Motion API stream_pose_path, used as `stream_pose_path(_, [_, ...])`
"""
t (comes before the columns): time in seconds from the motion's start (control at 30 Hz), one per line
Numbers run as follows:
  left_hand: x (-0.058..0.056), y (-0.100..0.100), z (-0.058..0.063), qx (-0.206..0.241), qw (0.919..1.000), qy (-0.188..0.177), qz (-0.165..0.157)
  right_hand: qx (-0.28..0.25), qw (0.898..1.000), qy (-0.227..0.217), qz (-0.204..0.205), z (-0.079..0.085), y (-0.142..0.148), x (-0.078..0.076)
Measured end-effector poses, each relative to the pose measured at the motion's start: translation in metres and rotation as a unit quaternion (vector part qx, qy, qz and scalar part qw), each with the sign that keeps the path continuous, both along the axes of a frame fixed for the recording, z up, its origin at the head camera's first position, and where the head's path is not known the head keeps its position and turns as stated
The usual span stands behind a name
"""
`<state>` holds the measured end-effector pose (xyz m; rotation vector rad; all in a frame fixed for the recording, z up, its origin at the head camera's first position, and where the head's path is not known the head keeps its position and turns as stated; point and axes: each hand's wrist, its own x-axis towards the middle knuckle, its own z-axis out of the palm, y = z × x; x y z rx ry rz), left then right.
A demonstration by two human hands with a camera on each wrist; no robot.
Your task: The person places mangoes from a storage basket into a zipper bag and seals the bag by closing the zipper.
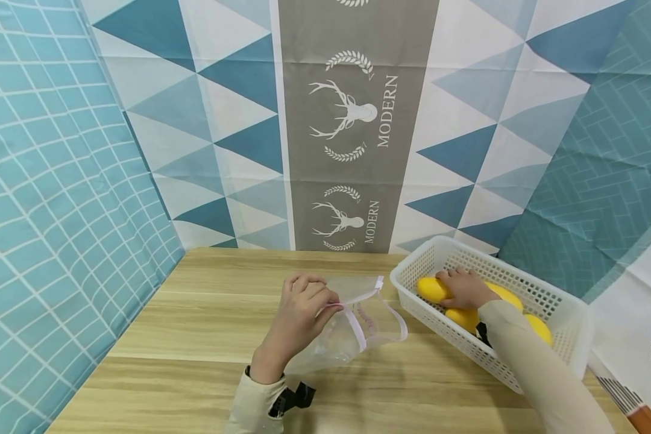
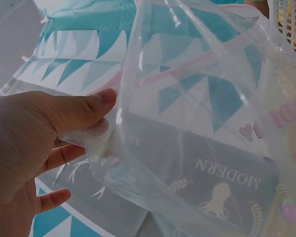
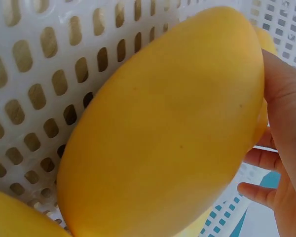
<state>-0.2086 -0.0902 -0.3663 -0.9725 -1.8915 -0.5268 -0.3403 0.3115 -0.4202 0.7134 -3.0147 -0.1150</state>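
A clear zip bag with a pale pink closure hangs from my left hand, whose thumb and fingers pinch its edge near the opening. The mouth of the bag gapes toward the right. Inside a white perforated basket, my right hand grips a yellow mango at the basket's left end. More mangoes lie beneath and beside that hand, one of them by the forearm. A large mango fills the right wrist view and partly hides the fingers.
The wooden table carries the bag and basket. Behind it hangs a patterned cloth with triangles and deer heads. A blue checked cloth borders the left side. Black straps circle both wrists.
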Motion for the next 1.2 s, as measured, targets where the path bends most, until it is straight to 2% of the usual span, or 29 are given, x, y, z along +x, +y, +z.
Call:
stream_pose_path(0.23, [-0.001,0.000,-0.001,0.000,1.0000,0.001,-0.002,-0.009,1.000,0.000,-0.022,0.004,0.006,0.000])
stream_pose_path(0.47, [0.001,-0.002,0.001,-0.003,0.9999,-0.011,-0.002,-0.023,0.999,0.014,-0.031,0.016,0.011,0.004])
stream_pose_path(0.73, [-0.001,-0.002,0.001,0.003,1.0000,0.003,-0.003,-0.032,0.998,0.043,-0.034,0.026,0.016,0.013])
stream_pose_path(1.2, [-0.001,-0.002,0.001,0.010,0.9999,-0.004,-0.006,-0.010,0.994,0.103,-0.018,0.054,0.025,0.040])
